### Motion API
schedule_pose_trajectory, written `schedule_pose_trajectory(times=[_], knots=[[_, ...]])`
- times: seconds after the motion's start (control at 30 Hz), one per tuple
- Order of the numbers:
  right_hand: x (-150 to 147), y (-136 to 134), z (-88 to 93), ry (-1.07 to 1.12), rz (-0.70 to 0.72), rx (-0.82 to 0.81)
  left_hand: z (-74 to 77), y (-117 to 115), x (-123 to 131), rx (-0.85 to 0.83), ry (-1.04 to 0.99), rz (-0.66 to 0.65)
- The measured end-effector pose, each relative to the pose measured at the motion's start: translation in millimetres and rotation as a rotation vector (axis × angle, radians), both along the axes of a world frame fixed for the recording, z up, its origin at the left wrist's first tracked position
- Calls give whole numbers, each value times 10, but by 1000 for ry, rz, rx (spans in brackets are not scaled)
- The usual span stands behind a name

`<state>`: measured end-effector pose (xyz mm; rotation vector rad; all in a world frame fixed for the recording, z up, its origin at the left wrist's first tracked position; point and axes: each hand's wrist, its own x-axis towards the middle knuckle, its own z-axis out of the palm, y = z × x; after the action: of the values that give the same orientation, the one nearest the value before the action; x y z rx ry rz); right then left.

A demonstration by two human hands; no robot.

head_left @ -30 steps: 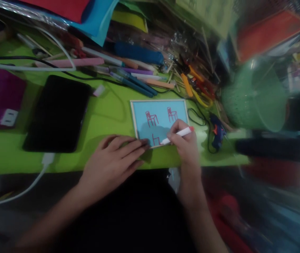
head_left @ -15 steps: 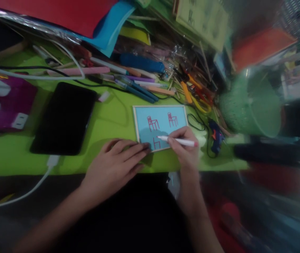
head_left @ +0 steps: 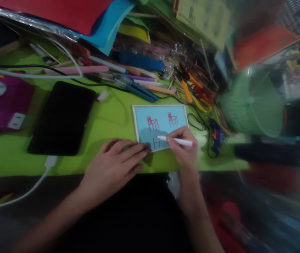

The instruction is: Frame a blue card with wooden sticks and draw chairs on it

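A small light-blue card with a pale frame [head_left: 163,113] lies on the green tabletop. Two red chair drawings stand in its upper half, and a few red lines like part of a chair are below them. My right hand [head_left: 183,144] pinches a white marker with a red end [head_left: 181,142], its tip at the card's lower middle, just above those lines. With fingers stretched out flat, my left hand [head_left: 118,161] rests at the card's lower left corner, fingertips on its edge.
Left of the card are a black tablet [head_left: 63,117] with a white cable and a purple box with sockets [head_left: 7,102]. Pens, orange-handled pliers [head_left: 186,91] and sticks pile up behind. To the right sit a blue glue gun [head_left: 216,136] and a green basket [head_left: 252,105].
Almost nothing differs. The view has shifted very slightly; the marker tip stays at the same spot on the card and the red lines look the same.
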<state>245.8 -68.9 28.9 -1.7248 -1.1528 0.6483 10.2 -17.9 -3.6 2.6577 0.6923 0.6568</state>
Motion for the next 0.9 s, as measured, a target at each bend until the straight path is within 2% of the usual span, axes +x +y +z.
schedule_pose_trajectory(times=[0.37,0.9], knots=[[-11,37,17,-31,29,2,-8,10,-5,18,1,-16],[32,-34,-25,57,26,-75,-1,3,-8,9,19,-6]])
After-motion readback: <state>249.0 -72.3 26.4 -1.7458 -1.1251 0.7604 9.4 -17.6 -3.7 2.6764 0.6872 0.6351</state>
